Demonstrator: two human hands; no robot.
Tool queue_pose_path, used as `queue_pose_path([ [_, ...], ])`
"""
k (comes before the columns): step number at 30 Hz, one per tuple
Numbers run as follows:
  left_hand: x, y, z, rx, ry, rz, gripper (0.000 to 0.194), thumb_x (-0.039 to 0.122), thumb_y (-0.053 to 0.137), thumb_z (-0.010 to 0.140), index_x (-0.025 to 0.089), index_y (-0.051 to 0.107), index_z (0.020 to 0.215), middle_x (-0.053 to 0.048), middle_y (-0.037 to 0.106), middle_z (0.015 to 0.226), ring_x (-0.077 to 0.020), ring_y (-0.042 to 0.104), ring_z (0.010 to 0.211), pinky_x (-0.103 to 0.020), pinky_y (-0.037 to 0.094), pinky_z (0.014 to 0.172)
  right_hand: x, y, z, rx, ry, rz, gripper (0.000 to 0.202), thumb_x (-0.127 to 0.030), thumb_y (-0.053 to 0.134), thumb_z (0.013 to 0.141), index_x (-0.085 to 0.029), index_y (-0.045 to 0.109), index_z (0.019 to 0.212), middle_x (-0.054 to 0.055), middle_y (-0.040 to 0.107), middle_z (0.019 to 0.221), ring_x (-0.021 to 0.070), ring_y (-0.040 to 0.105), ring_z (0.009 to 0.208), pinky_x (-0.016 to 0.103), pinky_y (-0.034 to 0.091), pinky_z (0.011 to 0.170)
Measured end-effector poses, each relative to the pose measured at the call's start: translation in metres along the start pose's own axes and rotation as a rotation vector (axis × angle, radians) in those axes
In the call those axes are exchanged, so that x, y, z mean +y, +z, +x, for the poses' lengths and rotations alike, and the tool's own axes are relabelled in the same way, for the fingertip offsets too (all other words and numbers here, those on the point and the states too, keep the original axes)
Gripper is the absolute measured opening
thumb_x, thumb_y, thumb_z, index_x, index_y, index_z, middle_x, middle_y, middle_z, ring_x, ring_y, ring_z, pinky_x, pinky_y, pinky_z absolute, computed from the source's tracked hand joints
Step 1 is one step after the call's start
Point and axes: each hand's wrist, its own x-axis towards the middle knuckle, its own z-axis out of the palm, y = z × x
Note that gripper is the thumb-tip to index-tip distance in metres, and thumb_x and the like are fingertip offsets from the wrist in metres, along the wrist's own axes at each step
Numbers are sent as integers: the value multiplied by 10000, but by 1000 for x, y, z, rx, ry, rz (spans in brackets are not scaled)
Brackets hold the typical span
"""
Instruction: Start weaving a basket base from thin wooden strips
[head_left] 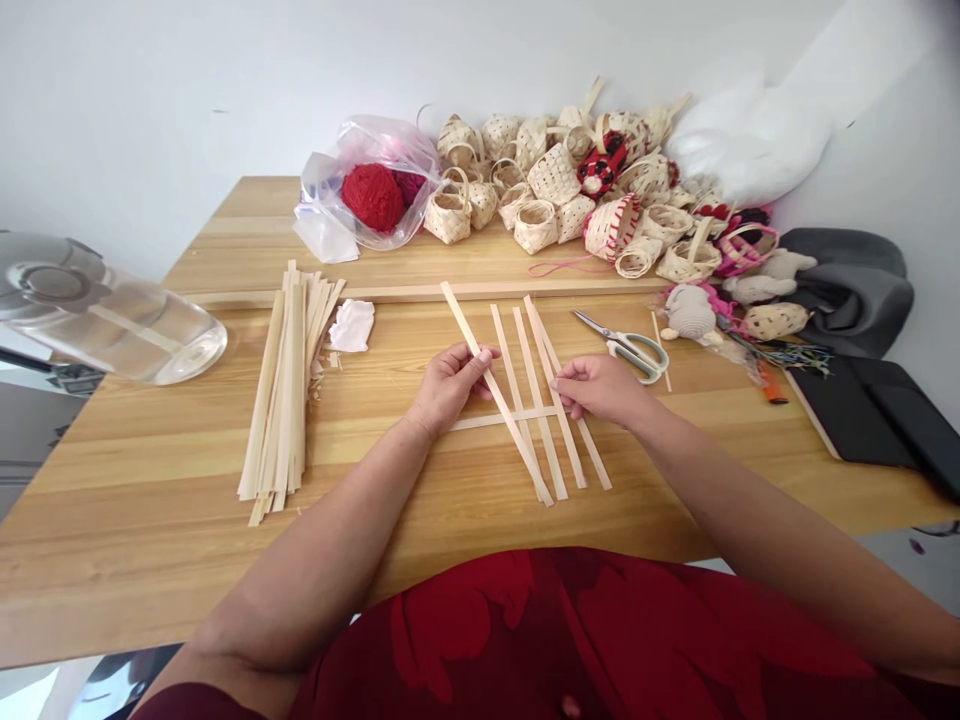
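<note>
My left hand (452, 384) pinches a pale wooden weaving strip (499, 391) between thumb and fingers. That strip slants from the upper left down toward me. Several more strips, among them a lengthwise strip (531, 372), lie side by side to its right. A single crosswise strip (480, 421) runs through the group from left to right. At the right side of the group, my right hand (596, 387) has its fingers closed on one of the lengthwise strips (571, 450). Its fingers hide the right end of the crosswise strip.
A bundle of strips (281, 400) lies at left, near a clear bottle (150, 325) and a folded white cloth (352, 326). Scissors (637, 352) rest beyond my right hand. Small woven baskets (536, 225) and a bag of red yarn (373, 197) line the back; a black case (862, 410) is right.
</note>
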Motion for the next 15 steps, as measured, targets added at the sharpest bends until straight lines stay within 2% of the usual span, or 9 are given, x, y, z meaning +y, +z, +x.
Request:
queue_pose_path([
  [9,0,0,-1,2,9,20,440,530,831,758,137,745,937,2,638,739,-68,592,521,-187,507,489,-2,3,-2,35,14,-102,118,-214,752,821,-188,642,787,0,719,627,105,624,421,206,470,459],
  [15,0,-1,0,-2,14,12,432,524,826,769,135,746,939,4,625,732,-65,592,523,-180,512,485,1,0,-6,60,-28,-68,121,-235,725,837,-198,613,806,-15,705,620,96,616,423,200,459,455],
])
